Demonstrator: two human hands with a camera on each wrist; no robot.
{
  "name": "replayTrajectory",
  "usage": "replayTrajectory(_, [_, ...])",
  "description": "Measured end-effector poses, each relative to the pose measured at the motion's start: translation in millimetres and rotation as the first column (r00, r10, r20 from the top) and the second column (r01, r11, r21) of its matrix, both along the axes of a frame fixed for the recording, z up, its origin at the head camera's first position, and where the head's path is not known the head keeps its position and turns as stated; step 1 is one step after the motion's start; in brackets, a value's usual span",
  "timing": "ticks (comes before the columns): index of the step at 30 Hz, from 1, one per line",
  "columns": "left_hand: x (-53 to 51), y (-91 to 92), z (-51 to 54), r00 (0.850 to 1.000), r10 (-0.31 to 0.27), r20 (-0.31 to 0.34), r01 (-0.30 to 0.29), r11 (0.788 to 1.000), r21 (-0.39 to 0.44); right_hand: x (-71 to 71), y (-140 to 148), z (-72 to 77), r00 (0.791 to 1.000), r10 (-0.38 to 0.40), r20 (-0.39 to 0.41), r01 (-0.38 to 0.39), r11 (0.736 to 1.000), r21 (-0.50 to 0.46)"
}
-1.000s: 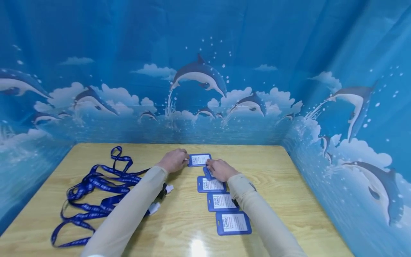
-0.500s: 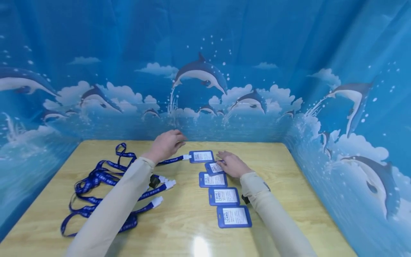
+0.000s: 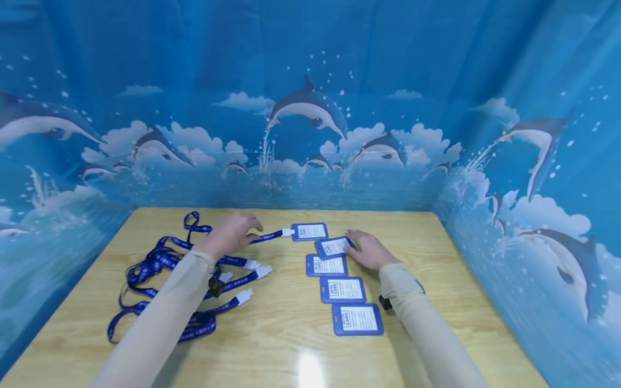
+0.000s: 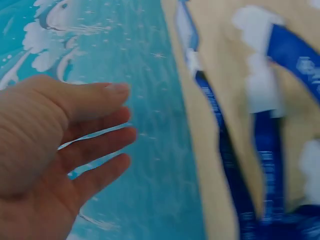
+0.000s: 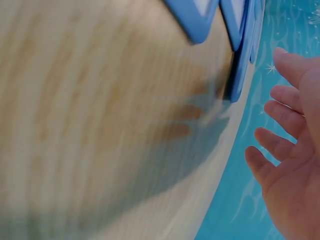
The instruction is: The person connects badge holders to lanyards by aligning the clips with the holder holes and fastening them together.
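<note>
Blue card holders with white inserts form a column on the table. At its far end, one badge holder (image 3: 309,231) has the white clip (image 3: 288,233) of a blue lanyard (image 3: 268,237) at its slotted end. My left hand (image 3: 229,235) hovers over that lanyard's strap, holding nothing, its fingers loosely extended in the left wrist view. By the right edge of the second, tilted badge holder (image 3: 333,247) is my right hand (image 3: 370,250), fingers spread and grasping nothing. Whether its thumb touches that holder I cannot tell. The tilted holder overlaps the third holder (image 3: 326,266).
More badge holders, a fourth (image 3: 342,290) and a nearest one (image 3: 358,319), lie toward me. A tangle of blue lanyards (image 3: 150,267) with white clips covers the table's left side, partly under my left forearm. A dolphin-print curtain (image 3: 291,183) borders the wooden table (image 3: 436,302).
My left hand has left the far badge holder and moved left, exposing the lanyard and clip there. My right hand has drawn back from that holder's corner to the right.
</note>
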State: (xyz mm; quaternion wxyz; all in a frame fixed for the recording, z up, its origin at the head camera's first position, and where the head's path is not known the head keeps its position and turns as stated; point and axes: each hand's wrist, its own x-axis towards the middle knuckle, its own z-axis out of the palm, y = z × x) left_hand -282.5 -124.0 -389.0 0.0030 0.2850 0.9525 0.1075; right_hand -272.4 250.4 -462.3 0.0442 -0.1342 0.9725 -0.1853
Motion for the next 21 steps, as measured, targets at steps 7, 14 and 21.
replayTrajectory(7, [6.3, -11.0, -36.6, 0.969, 0.029, 0.245, -0.021, 0.999, -0.038, 8.6, 8.2, -2.4, 1.000, 0.003, 0.011, -0.003, 1.000, 0.002])
replayTrajectory(14, [12.0, -13.2, -54.3, 0.958, 0.026, 0.287, -0.020, 1.000, -0.025, 14.7, 15.8, -2.2, 1.000, 0.025, -0.014, -0.025, 1.000, -0.001])
replayTrajectory(21, [13.6, -11.6, -59.4, 0.968, 0.023, 0.249, -0.023, 1.000, -0.003, 18.5, 19.7, -3.0, 1.000, 0.016, -0.018, -0.016, 1.000, -0.004])
